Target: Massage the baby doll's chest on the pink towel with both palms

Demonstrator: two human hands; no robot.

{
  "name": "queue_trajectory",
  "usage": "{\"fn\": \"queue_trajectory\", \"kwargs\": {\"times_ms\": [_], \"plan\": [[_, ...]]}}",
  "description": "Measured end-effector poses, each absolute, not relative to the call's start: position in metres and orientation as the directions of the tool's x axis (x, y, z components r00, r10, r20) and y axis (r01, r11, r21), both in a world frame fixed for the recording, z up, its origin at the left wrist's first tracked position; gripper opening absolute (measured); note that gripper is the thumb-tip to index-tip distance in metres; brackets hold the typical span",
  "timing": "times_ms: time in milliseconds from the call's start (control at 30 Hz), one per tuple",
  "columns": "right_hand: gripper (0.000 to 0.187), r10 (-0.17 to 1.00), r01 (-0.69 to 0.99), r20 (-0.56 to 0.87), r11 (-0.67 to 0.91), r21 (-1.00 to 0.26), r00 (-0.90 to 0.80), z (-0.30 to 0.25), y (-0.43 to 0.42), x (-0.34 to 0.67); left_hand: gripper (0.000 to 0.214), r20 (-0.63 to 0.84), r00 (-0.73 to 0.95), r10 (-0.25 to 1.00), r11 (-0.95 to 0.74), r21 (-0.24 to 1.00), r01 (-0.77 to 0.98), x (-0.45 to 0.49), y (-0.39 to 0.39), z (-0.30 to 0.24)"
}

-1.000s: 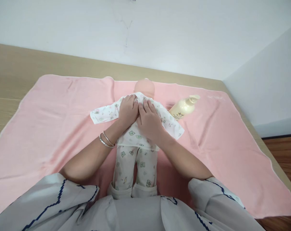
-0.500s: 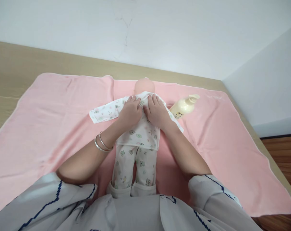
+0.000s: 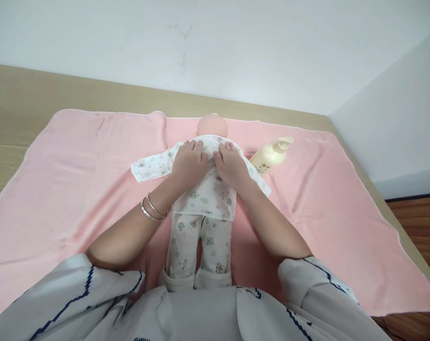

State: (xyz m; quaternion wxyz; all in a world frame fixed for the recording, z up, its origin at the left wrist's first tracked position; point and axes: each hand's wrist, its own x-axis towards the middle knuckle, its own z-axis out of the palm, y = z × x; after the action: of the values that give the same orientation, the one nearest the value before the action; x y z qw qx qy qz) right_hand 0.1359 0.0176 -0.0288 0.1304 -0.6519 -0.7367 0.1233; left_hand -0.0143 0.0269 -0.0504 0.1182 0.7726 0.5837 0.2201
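Note:
A baby doll lies on its back on a pink towel, head away from me. It wears a white printed top and matching trousers. My left hand, with two bangles on its wrist, rests flat on the doll's chest with the fingers toward the collar. My right hand lies beside it on the other half of the top, fingers stretched to the neckline. Both hands press on the cloth; neither is closed round anything.
A cream pump bottle lies on its side on the towel just right of the doll. The towel covers a light wooden surface against a white wall. A dark wooden floor shows at the right.
My right hand has moved up from the doll's belly to the collar, beside my left hand. The front of the top now lies flatter. The left hand has hardly moved.

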Motion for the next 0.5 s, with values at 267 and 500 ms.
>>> {"fn": "queue_trajectory", "kwargs": {"times_ms": [267,500], "plan": [[0.07,0.99,0.971,0.011,0.143,-0.192,-0.143,-0.029,0.011,0.136,0.047,0.14,0.265,0.954,-0.299,0.504,0.81,-0.013,0.022,-0.04],[0.062,0.971,0.954,0.042,0.239,-0.181,-0.235,-0.017,-0.026,0.111,0.038,0.218,0.243,0.945,-0.324,0.536,0.779,-0.029,0.055,-0.056]]}}
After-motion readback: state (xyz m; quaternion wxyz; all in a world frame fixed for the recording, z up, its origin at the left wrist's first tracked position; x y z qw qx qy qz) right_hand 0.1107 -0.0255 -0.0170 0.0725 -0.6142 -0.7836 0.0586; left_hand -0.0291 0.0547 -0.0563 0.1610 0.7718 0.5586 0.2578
